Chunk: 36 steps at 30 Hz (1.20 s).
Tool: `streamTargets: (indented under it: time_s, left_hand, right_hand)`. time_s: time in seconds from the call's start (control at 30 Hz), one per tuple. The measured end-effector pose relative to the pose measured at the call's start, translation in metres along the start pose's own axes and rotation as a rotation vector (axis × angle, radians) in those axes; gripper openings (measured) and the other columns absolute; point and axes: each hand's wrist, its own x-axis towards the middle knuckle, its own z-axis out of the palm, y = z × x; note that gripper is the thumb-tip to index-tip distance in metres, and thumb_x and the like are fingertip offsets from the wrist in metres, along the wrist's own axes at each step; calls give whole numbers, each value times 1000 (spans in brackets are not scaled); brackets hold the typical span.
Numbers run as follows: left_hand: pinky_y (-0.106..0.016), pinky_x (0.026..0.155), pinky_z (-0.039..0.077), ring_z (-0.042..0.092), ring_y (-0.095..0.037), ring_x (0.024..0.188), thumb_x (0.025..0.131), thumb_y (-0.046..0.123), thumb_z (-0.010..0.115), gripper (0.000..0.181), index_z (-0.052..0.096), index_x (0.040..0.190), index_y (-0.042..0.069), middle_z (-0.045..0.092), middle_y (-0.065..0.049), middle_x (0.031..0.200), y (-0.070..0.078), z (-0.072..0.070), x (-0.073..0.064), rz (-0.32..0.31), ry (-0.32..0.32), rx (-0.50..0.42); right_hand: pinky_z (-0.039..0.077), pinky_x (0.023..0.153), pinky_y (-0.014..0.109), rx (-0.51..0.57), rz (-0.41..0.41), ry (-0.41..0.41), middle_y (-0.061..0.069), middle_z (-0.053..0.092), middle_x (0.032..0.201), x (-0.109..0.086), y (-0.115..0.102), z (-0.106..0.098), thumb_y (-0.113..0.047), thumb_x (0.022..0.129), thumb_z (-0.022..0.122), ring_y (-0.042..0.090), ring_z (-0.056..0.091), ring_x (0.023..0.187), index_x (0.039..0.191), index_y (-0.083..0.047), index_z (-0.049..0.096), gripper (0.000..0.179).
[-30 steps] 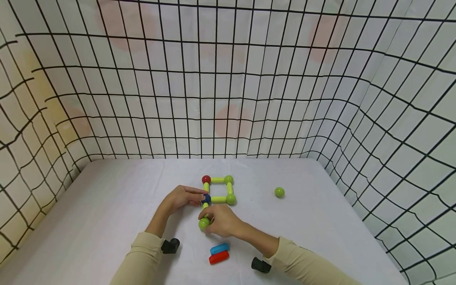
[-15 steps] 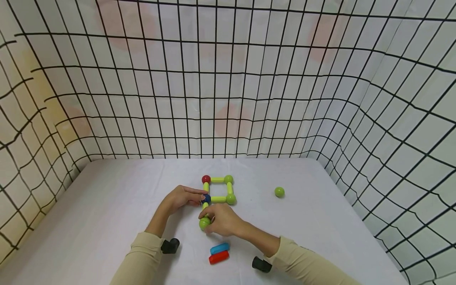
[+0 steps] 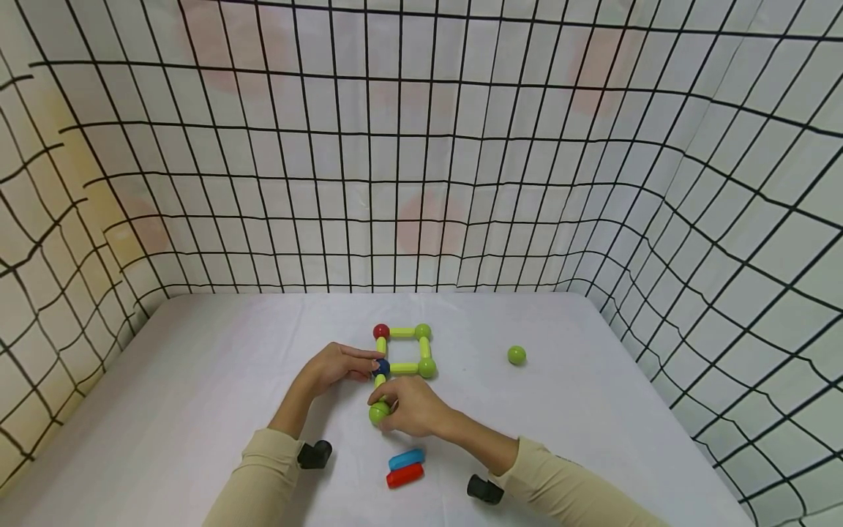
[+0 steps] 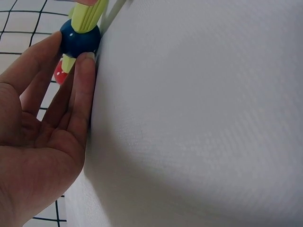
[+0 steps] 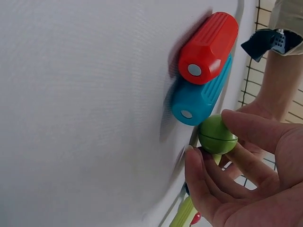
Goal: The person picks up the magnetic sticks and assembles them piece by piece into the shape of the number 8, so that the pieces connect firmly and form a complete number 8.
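Note:
A square of yellow-green magnetic rods (image 3: 405, 368) and balls lies on the white table, with a red ball (image 3: 381, 332) at its far left corner. My left hand (image 3: 339, 364) pinches the dark blue ball (image 4: 78, 42) at the near left corner. From that blue ball another yellow-green rod (image 3: 379, 380) runs toward me. At this rod's near end, the fingers and thumb of my right hand (image 3: 415, 408) pinch a green ball (image 5: 218, 135) with a seam around it. Part of the rod is covered by the right fingers in the head view.
Side by side on the near table lie a blue rod (image 3: 406, 460) and a red rod (image 3: 405, 476), with magnets at their ends. A loose green ball (image 3: 516, 356) sits off to the right. Black grid lines on white walls (image 3: 428, 168) enclose the table.
The green ball in my right fingers has shifted very slightly to the right. My left hand keeps its place on the blue ball.

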Motion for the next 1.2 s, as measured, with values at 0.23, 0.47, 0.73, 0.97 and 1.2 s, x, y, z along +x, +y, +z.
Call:
streamTargets:
  time_s: [0.23, 0.47, 0.73, 0.97, 1.2]
  left_hand:
    - [-33, 90, 55, 70, -13, 83, 90, 23, 75, 30, 77, 117, 11, 78, -9, 107, 0, 1, 0, 8, -1, -10]
    - [-33, 90, 55, 69, -13, 84, 90, 24, 75, 31, 77, 118, 12, 78, -8, 107, 0, 1, 0, 8, -9, -6]
    - [-33, 89, 54, 70, -14, 85, 90, 23, 75, 30, 77, 118, 12, 79, -8, 105, 0, 1, 0, 3, -6, -17]
    - [-33, 88, 54, 69, -14, 85, 91, 24, 74, 30, 77, 118, 12, 78, -7, 106, 2, 2, -3, 7, 4, 15]
    - [-29, 80, 56, 69, -16, 79, 92, 18, 71, 26, 77, 117, 10, 79, -8, 100, 7, 4, -7, 25, 23, 44]
  right_hand:
    - [51, 72, 16, -11, -1, 2, -3, 75, 97, -1, 1, 1, -13, 81, 83, 3, 61, 80, 112, -13, 76, 32]
    - [52, 74, 17, -21, 7, 2, -3, 76, 99, -3, 1, 0, -15, 82, 83, 5, 64, 85, 115, -14, 75, 34]
    - [53, 73, 18, 9, 9, 12, -1, 76, 103, -6, 0, -5, -16, 82, 83, 13, 69, 93, 114, -13, 76, 33]
    - [54, 71, 19, 23, 17, 16, 1, 76, 104, -9, 2, -9, -17, 83, 82, 16, 70, 93, 113, -14, 76, 30]
    - [56, 72, 25, 33, 41, 53, 6, 76, 106, -13, 12, -14, -16, 83, 81, 20, 70, 95, 113, -13, 76, 30]
